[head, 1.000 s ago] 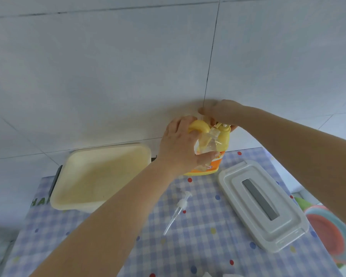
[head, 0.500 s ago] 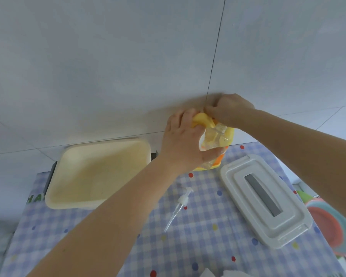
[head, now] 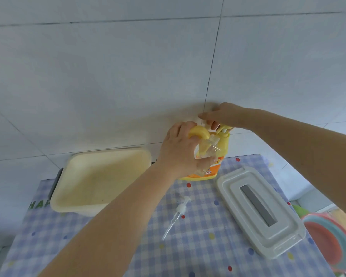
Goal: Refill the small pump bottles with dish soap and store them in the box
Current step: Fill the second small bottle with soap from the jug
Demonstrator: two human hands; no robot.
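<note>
The box, cream and open-topped, stands at the left rear of the counter, lid off, nothing visible inside.

The left hand is raised in front of the dish soap jug. Its fingers are curled over the top and its thumb lies below, gripping the small pump bottle. This bottle is clear, has no pump fitted, and is tilted: its long axis runs from the palm up and to the right, with the open neck toward the jug's pump. How much soap it holds cannot be determined.

On the counter below the left hand lies the detached pump head, dip tube pointing toward the viewer, well apart from both hands.

The jug is yellow with an orange label and stands upright at the rear of the counter, against the wall. The right hand rests on its pump, fingers bent down over the pump top; whether they grip or only press cannot be told.

Judgement: the step in hand is filling. The critical relation is the neck of the small bottle under the jug's spout, just left of the right hand; misalignment would spill soap on the jug.

The box lid lies flat to the right.
</note>
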